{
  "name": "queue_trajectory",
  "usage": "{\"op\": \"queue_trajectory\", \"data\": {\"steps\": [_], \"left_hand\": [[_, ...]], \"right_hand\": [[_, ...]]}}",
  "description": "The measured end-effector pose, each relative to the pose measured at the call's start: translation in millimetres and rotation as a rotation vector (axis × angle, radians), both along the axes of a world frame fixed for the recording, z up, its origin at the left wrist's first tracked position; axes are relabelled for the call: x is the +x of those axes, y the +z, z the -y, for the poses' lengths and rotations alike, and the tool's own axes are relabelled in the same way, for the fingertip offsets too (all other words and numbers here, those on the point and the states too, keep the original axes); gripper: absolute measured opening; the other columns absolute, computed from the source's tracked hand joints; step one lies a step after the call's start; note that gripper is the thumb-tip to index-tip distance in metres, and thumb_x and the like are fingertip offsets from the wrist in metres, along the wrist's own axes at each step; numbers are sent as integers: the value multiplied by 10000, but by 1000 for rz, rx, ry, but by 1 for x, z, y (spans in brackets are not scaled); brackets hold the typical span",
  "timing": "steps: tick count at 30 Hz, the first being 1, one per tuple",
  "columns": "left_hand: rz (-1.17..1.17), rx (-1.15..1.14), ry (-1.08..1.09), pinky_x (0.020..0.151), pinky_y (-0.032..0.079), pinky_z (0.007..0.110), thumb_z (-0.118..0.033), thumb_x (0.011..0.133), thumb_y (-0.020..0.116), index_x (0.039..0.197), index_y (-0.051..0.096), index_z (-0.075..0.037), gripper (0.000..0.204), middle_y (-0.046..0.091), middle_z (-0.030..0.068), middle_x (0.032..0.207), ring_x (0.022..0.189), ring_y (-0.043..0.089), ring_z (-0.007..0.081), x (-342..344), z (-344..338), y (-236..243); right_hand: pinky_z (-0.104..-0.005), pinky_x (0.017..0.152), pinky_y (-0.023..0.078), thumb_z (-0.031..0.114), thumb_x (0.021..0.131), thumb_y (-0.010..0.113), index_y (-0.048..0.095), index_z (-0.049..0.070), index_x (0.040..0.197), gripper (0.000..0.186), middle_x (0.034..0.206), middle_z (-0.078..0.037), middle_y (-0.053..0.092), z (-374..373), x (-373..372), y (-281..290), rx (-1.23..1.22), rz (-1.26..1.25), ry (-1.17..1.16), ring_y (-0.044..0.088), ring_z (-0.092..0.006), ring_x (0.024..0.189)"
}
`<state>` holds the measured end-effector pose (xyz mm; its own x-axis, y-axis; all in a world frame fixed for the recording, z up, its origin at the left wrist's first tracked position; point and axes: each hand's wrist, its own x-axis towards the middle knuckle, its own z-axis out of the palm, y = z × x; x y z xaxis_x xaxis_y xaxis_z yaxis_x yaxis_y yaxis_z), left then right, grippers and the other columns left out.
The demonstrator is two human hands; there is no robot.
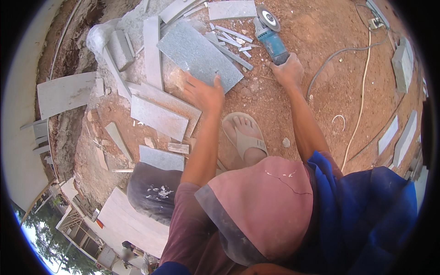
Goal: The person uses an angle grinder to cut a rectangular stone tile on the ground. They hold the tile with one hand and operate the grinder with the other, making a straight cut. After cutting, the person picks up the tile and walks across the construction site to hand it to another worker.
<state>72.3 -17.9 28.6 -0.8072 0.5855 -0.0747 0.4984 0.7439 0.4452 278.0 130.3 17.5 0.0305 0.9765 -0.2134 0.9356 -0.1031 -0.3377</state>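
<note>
A large grey rectangular stone tile (197, 50) lies at a slant in front of me, over other slabs. My left hand (205, 95) grips its near edge, thumb on the top face and fingers along the edge; the fingertips are partly hard to make out. To the right, my right hand (289, 71) is closed round the dark rear end of a blue-green angle grinder (271, 42). Its round cutting disc (267, 18) points away from me, beyond the tile's right side and apart from it. Whether the disc is turning I cannot tell.
Narrow stone offcuts (233, 39) lie between tile and grinder. Pale slabs (158, 117) are stacked to the left of my sandalled foot (245, 137). A grey cable (316, 68) and a cream cable (365, 87) cross the reddish soil at right. More stone pieces (402, 68) stand at the far right.
</note>
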Motion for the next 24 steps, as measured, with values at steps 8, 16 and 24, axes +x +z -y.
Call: {"op": "queue_trajectory", "data": {"steps": [8, 16, 24], "left_hand": [[144, -52, 23, 1187, 215, 691, -355, 795, 920, 1650, 41, -15, 1272, 118, 416, 1633, 1508, 186, 570, 28, -12, 6], [287, -130, 81, 1183, 187, 740, -395, 769, 944, 1660, -25, -55, 1360, -57, 472, 1638, 1547, 38, 604, 37, -28, 17], [305, -196, 101, 1180, 193, 768, -423, 744, 967, 1655, -82, -66, 1434, -170, 488, 1612, 1547, -44, 620, 39, -37, 10]], "right_hand": [[-499, 926, 563, 590, 735, 903, 589, -52, 1190, 847, 1166, -266, 694, -10, -5, 11, -70, 56, 80, 695, -414, 1099], [-508, 926, 566, 654, 801, 829, 526, -62, 1249, 897, 1216, -276, 662, -7, -3, 5, -66, 70, 114, 696, -428, 1100], [-516, 925, 562, 616, 842, 810, 503, -52, 1253, 842, 1204, -287, 662, -6, -8, 10, -88, 53, 125, 694, -440, 1097]]}}
